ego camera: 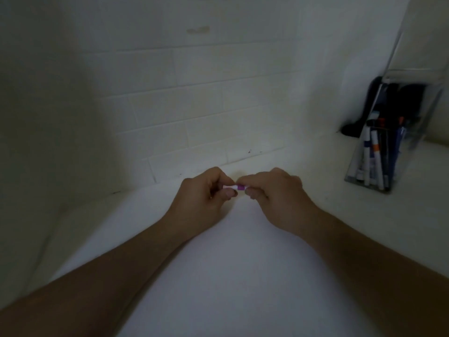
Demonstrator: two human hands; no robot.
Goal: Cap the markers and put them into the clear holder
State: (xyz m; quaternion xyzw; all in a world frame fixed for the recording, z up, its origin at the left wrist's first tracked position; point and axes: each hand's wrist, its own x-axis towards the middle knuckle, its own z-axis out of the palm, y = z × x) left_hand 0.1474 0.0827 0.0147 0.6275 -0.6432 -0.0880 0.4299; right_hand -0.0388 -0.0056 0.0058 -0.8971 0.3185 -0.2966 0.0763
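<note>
Together, both hands (239, 188) pinch a purple-capped marker (237, 187); no writing legible

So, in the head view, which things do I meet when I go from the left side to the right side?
left hand → white marker barrel → purple cap → right hand → dark object by the wall → clear holder with markers inside

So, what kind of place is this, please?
Probably a desk or counter in a home or office corner, dimly lit. A white surface meets a white brick-pattern wall, and a clear holder of markers stands at the right.
</note>
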